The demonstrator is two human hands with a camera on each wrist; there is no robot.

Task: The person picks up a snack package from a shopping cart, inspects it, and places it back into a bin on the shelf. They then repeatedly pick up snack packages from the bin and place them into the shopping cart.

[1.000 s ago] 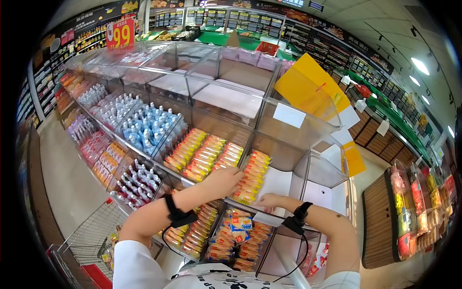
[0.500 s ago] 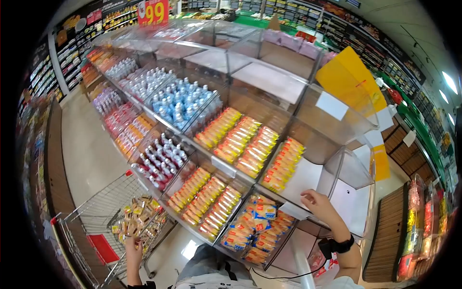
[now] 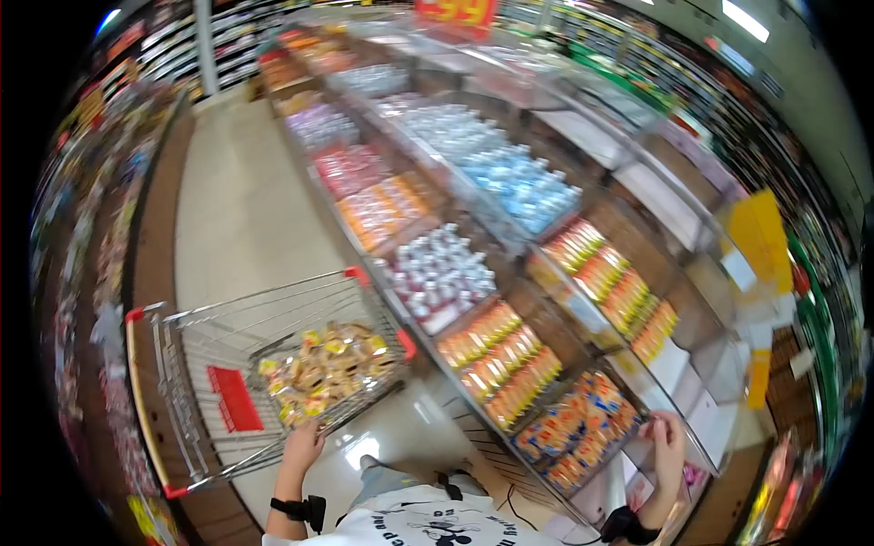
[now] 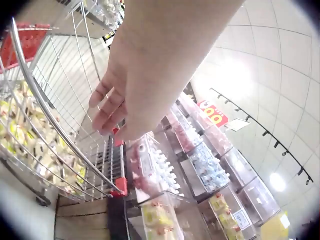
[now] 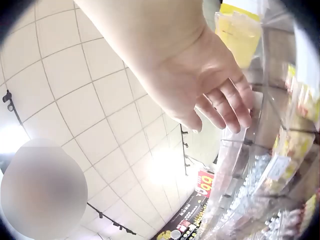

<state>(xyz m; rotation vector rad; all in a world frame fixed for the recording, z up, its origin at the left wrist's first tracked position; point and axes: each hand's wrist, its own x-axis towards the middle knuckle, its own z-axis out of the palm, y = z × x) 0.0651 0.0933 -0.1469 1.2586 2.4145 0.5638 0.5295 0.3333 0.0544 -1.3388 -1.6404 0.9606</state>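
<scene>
My left hand (image 3: 303, 443) is at the near side of a wire shopping cart (image 3: 235, 399), its fingertips overlapping the rim in the head view. Inside the cart lies a heap of small clear-wrapped packets (image 3: 332, 369) with yellow marks. In the left wrist view the left hand (image 4: 120, 95) hangs with loosely bent fingers and nothing in them. My right hand (image 3: 667, 437) is beside the front edge of the clear display bins, right of a bin of orange-and-blue packets (image 3: 578, 428). Loosely spread fingers of the right hand (image 5: 210, 90) hold nothing.
Tiered clear bins hold rows of red-and-yellow packets (image 3: 501, 364), white-capped pouches (image 3: 439, 273) and blue pouches (image 3: 523, 187). A tiled aisle (image 3: 241, 200) runs between this stand and the stocked shelves (image 3: 100, 273) at left. Yellow boards (image 3: 757, 241) stand at the right end.
The head view has swung left toward the cart. My left hand has left the red-and-yellow packets and moved down to the cart side. The right hand has drawn back from the bin.
</scene>
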